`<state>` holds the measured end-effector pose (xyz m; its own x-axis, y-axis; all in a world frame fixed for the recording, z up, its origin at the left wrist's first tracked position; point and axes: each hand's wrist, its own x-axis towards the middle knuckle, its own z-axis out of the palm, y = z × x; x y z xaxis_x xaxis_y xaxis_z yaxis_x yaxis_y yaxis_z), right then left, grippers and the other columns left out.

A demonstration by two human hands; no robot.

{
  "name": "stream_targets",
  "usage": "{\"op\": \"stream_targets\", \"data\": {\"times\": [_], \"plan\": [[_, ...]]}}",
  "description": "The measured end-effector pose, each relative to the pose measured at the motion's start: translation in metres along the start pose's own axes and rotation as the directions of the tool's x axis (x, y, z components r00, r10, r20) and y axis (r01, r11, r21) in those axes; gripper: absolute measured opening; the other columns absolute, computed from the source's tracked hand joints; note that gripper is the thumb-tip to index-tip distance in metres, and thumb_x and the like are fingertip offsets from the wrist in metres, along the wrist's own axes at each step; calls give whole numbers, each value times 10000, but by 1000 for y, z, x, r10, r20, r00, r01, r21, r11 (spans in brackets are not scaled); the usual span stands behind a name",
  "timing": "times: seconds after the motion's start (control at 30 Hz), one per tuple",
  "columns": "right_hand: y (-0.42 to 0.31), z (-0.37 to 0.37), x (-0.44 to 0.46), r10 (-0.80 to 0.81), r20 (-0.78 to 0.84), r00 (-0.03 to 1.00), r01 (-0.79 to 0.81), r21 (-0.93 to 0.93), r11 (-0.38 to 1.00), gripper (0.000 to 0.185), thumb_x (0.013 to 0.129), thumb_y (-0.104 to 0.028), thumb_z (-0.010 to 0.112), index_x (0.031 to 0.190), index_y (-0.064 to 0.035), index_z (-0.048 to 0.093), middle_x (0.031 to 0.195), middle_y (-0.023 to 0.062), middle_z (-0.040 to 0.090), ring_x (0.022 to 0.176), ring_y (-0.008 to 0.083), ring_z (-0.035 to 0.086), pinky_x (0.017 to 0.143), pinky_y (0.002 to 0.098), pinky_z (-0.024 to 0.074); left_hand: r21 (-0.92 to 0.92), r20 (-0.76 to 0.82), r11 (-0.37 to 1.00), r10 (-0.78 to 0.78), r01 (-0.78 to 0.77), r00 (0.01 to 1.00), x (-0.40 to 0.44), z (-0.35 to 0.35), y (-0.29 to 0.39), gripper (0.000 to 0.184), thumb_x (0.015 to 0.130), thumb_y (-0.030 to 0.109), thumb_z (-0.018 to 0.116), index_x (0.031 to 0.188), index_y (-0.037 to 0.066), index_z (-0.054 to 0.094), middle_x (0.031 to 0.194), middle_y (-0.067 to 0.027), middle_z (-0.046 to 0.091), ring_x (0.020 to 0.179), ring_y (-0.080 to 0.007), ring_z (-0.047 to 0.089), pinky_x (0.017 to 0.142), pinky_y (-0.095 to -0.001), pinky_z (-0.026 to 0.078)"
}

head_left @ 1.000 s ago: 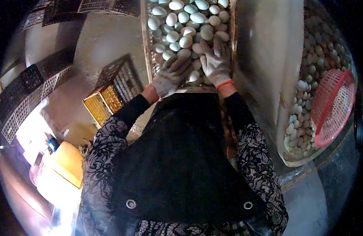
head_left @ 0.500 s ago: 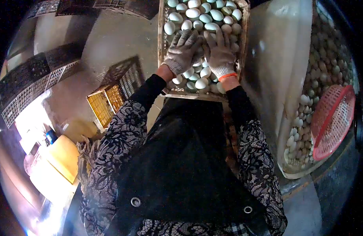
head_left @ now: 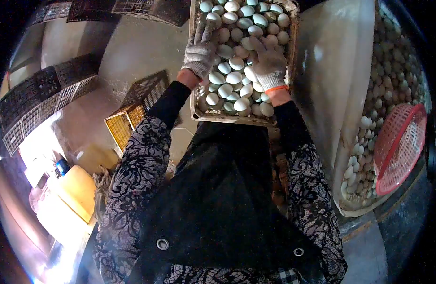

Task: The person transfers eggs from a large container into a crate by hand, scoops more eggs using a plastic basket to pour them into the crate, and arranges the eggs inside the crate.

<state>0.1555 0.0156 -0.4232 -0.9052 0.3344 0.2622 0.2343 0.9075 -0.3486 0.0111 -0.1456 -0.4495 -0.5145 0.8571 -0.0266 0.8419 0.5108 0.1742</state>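
White and pale blue-green eggs [head_left: 234, 77] fill a shallow crate [head_left: 237, 119] in front of me. My left hand [head_left: 199, 51], in a grey-white knitted glove, lies over the crate's left side with fingers stretched out across the eggs there. Over the right half of the crate, my right hand [head_left: 268, 60] rests on eggs, its gloved fingers spread apart and pointing away from me. An orange band [head_left: 277, 88] circles the cuff of that glove. Some eggs are hidden under both palms.
On the right stands a large pale tub [head_left: 343, 199] holding many eggs [head_left: 363, 156], with a pink plastic basket [head_left: 400, 149] tilted on them. A yellow crate [head_left: 118, 128] sits on the floor at left. Dark crates [head_left: 29, 102] line the far left.
My hands have moved apart; the left has shifted to the crate's left edge. Eggs between them now show. The right hand has come slightly nearer to me.
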Motion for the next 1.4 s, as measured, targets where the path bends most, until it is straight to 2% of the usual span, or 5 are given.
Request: {"op": "stream_targets", "data": {"times": [0.37, 1.0, 1.17, 1.27, 1.4], "plan": [[-7, 14, 0, -6, 97, 995, 17, -109, 994, 360, 779, -287, 539, 1133, -221, 546, 1274, 112, 408, 1176, 355, 345, 993, 484, 274, -56, -165, 974, 207, -219, 964, -1, 1, 23, 359, 768, 280, 573, 1124, 230, 580, 1311, -61, 424, 1297, -284, 275, 1065, -464, 189], [-23, 3, -24, -115, 117, 986, 122, -54, 991, 471, 739, -375, 625, 1173, -227, 516, 1292, 61, 389, 1165, 358, 362, 954, 489, 343, -20, -64, 975, 220, -221, 973, -53, -32, -1, 401, 758, 157, 539, 1159, 165, 541, 1163, -85, 543, 1171, -298, 434, 1003, -464, 299], [-27, 3, -24, -69, 77, 995, 70, -10, 997, 452, 738, -330, 625, 1153, -191, 513, 1286, 84, 381, 1183, 353, 353, 961, 495, 334, -511, -6, 854, -111, 92, 994, -72, -46, 3, 318, 744, 202, 581, 1054, 130, 579, 1072, -98, 573, 1015, -309, 527, 846, -412, 426], [-39, -8, -19, -78, 181, 980, 77, 13, 997, 454, 733, -310, 623, 1148, -169, 505, 1277, 97, 384, 1185, 347, 353, 965, 502, 324, -252, 57, 941, 249, -227, 967, -92, -37, 41, 292, 739, 223, 593, 1016, 132, 584, 1176, -97, 503, 1125, -307, 441, 944, -457, 346], [-34, 14, -21, 40, 213, 976, -3, -170, 985, 480, 741, -314, 609, 1168, -132, 488, 1274, 98, 388, 1197, 331, 346, 983, 495, 296, -173, 27, 976, 137, -130, 990, -96, -30, 64, 299, 730, 253, 596, 1015, 164, 584, 1207, -88, 464, 1158, -313, 398, 990, -476, 292]]}}
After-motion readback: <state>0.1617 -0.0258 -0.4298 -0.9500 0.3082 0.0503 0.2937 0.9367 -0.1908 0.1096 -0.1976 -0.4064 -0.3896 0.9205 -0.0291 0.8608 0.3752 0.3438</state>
